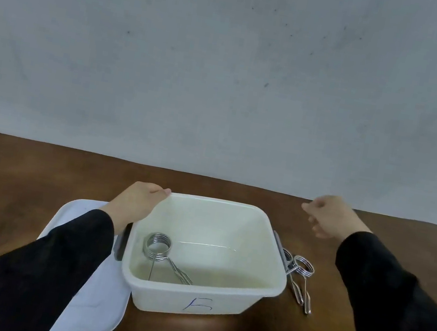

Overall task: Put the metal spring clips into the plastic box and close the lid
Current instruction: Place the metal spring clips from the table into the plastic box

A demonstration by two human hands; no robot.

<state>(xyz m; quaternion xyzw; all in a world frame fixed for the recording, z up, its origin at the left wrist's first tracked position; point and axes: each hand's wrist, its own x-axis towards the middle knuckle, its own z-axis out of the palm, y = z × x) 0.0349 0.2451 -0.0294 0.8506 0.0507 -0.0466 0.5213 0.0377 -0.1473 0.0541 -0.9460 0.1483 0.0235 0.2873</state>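
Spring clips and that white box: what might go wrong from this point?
The clips on the table lie tight against the box wall, so they could be awkward to pick up. The left hand rests on the box rim, which might tip it. The lid lies partly under the left sleeve, so it could get dragged.

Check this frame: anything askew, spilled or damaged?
Nothing stands out. The plastic box sits upright, one spring clip inside, more clips lying on the table against its right side, lid flat at left.
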